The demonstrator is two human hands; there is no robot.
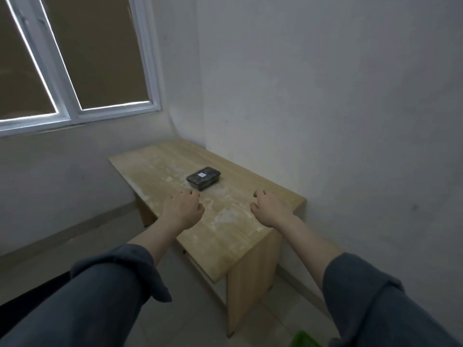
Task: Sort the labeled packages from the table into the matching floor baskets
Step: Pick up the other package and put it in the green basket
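One dark rectangular package (pixel 203 178) with a small white label on its lid lies on the light wooden table (pixel 225 234), toward the far middle. My left hand (pixel 181 207) hovers over the table just in front and left of the package, fingers curled loosely and holding nothing. My right hand (pixel 269 207) reaches out to the right of the package, a little apart from it, also with loosely curled fingers and nothing in them. Both forearms wear rolled-up dark blue sleeves.
The table stands in a room corner against the white right wall (pixel 350 121). A window (pixel 75 71) is at the upper left. A corner of a green basket (pixel 304 340) shows on the tiled floor at the bottom edge.
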